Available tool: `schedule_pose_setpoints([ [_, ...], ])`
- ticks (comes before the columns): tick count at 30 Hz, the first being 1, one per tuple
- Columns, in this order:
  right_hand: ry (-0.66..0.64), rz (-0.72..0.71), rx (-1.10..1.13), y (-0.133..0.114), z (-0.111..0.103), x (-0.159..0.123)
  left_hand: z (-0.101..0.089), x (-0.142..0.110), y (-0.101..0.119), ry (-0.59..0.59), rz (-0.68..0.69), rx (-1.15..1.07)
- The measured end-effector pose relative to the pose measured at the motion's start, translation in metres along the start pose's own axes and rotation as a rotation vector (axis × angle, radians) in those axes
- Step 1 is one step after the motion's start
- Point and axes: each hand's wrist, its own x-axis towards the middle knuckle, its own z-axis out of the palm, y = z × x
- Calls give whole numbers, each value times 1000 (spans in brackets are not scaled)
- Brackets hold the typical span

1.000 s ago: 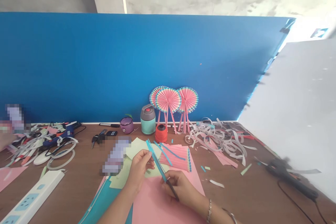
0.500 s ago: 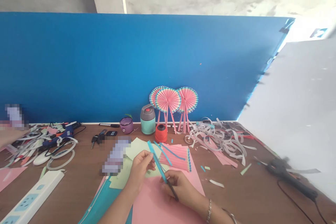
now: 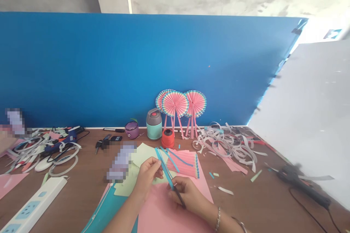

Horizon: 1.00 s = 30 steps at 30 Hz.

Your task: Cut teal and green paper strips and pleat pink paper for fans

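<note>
My left hand [image 3: 149,172] pinches a narrow blue paper strip [image 3: 160,157] between thumb and fingers. In my right hand [image 3: 188,193] is a pair of scissors [image 3: 179,197], its dark handle under my fingers. The blades lie lengthwise along the strip, pointing away from me; how far they are open is hard to see. Both hands are above a large pink paper sheet [image 3: 161,213]. Just beyond them lies a pleated pink paper [image 3: 179,162] with a striped blue edge and loose blue strips on top. Pale green paper [image 3: 144,153] sits beside my left hand.
Several pink paper fans [image 3: 175,104] stand against the blue partition [image 3: 109,69], behind a red pot-shaped item [image 3: 167,139] and a mint flask [image 3: 154,130]. Curled white strips [image 3: 229,149] pile up at right, near a glue gun [image 3: 300,184]. A power strip [image 3: 35,204] lies left.
The far end of the blue strip has shifted slightly right and towards me, with my left fingers moving a little along with it. My right hand stays nearly where it was.
</note>
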Motion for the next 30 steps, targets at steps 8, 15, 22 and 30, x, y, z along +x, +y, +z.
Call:
schedule_pose_setpoints([
  [8,9,18,20,-5,2,-1,-1,0,-1,8,-9,-12],
  [15,6,23,22,-2,1,0,-2,1,-2,10,-4,-50],
  [22,2,14,-19,1,-1,1,-4,4,-3,42,20,-24],
  [30,11,2,-21,-4,1,0,-1,1,-2,36,11,14],
])
